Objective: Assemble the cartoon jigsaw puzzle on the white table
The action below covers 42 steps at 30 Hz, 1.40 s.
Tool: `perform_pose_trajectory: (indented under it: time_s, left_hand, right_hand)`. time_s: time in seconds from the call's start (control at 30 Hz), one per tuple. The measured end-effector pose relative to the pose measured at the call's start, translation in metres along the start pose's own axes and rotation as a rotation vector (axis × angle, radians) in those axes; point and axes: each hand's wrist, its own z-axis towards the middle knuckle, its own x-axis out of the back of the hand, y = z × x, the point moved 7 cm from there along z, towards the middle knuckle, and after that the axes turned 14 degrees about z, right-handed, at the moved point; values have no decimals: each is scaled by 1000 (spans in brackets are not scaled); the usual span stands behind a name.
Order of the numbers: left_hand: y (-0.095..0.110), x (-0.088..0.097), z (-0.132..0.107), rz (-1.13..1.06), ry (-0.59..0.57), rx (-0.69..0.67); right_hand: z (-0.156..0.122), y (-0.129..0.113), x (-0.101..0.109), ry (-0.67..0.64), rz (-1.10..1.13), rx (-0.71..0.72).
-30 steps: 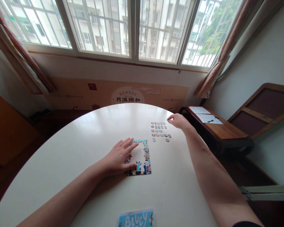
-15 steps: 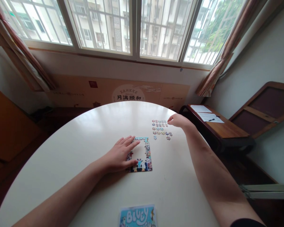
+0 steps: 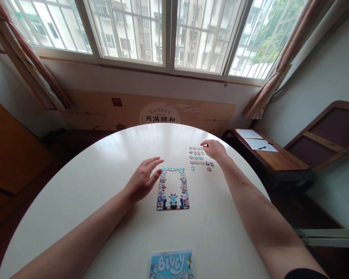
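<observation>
A partly assembled jigsaw puzzle [image 3: 184, 192] lies on the white table, its border joined and the middle showing bare tabletop. At its upper left edge, my left hand [image 3: 142, 178] is open, fingers stretched, holding nothing. Rows of loose puzzle pieces [image 3: 195, 157] are laid out beyond the puzzle to the right. Over the right end of their top rows is my right hand [image 3: 215, 150], its fingers bent together with the index finger pointing left. Anything between those fingertips is too small or hidden to make out.
A blue box or booklet marked "Bluey" [image 3: 172, 265] sits at the near edge of the round white table [image 3: 104, 217]. On the right stands a wooden side table [image 3: 287, 161] bearing papers [image 3: 261, 145] and a pen. Barred windows and curtains are behind.
My left hand has lifted off the puzzle's left side and drawn back to the left, uncovering it. My right hand has shifted left over the loose pieces. The view has turned slightly.
</observation>
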Motion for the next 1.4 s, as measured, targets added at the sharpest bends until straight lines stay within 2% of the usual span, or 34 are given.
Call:
perform_pose_trajectory:
  time_s: [0.13,0.37,0.6,0.73,0.83,0.97,1.03,1.13,1.17,1.27,1.4]
  left_hand:
    - [0,8,0,-24,60,38]
    - [-4,13,1,-69,139,83]
    - [-5,16,1,-76,164,93]
    - [-7,15,0,-91,166,101]
    - [-9,16,1,-118,171,120]
    - [-15,17,0,-158,199,173]
    - [-22,16,-1,-196,213,223]
    - [-40,7,-1,-317,221,347]
    - [-48,3,-2,-368,226,397]
    - [-64,-5,-3,-494,257,523]
    - [-70,-6,-4,-565,288,584]
  right_hand:
    - [0,0,-6,-34,-10,26]
    - [1,1,-4,-70,24,7]
    - [-1,-8,-4,-285,169,-2]
    - [-3,-4,2,-359,206,-30]
    - [-6,4,9,-360,220,-70]
    - [-1,3,30,-188,262,-41]
    - [4,-4,49,30,382,45]
    - [3,-10,77,412,675,226]
    - [1,-9,82,496,752,261]
    - [-1,-2,87,621,875,265]
    - [-2,8,92,693,990,248]
